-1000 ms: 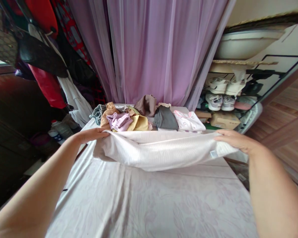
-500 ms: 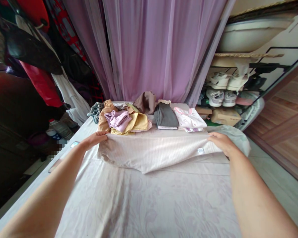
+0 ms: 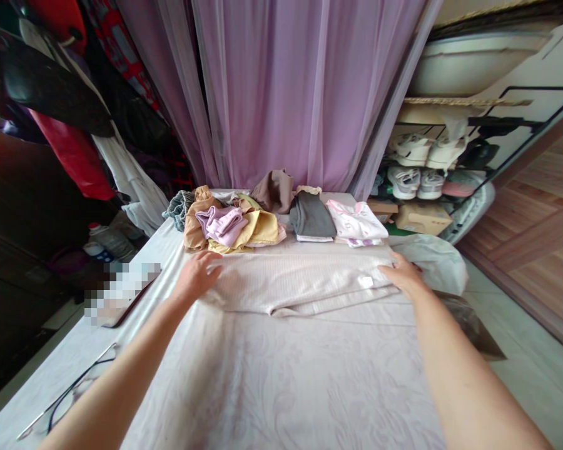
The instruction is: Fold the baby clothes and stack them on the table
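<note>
left hand [image 3: 197,276], right hand [image 3: 405,275], garment [image 3: 291,280] between them

Head view: above and behind hands [image 3: 197,275], facing forward-down across sheet [image 3: 291,381] toward purple curtain [image 3: 281,94].

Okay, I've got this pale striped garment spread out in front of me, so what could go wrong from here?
The glasses lie close to your left forearm, so a sweep of that arm might knock them. The garment has an uneven near edge, so creases could get set in. The loose clothes pile sits just beyond your left hand, so a careless reach might disturb it.
</note>
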Available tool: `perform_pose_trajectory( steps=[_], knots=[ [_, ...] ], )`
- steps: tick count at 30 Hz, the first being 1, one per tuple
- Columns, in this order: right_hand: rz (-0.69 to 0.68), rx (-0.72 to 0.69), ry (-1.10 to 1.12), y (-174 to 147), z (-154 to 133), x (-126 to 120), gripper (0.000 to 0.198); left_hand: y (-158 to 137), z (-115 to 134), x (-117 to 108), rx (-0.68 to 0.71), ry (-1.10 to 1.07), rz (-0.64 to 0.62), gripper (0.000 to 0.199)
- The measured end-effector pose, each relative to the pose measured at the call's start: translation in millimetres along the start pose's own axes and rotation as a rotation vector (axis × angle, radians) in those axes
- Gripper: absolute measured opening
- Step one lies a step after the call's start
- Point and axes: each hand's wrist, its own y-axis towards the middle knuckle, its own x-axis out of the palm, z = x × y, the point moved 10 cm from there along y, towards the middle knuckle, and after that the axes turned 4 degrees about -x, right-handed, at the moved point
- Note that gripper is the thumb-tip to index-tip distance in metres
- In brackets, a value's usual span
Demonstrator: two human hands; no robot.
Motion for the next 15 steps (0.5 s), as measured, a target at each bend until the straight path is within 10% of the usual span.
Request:
perform_pose_trajectory(
  steps=[5,8,15],
  knots=[
    [0.237,0.071,-0.114,-36.9,-15.1,-23.7,0.061,-56.1,94.4,50.0,0.263,-0.181,-0.191,0.015],
    [0.370,-0.234,-0.064,-84.1,-69.4,-16.6,0.038,-69.4,114.4,66.1,0.258,-0.225,-0.191,0.017],
    [0.021,-0.896,0.086,-196.5,-213.2,82.4,0.025,-70.8,114.3,72.4,0.260,-0.231,-0.174,0.019]
  ],
)
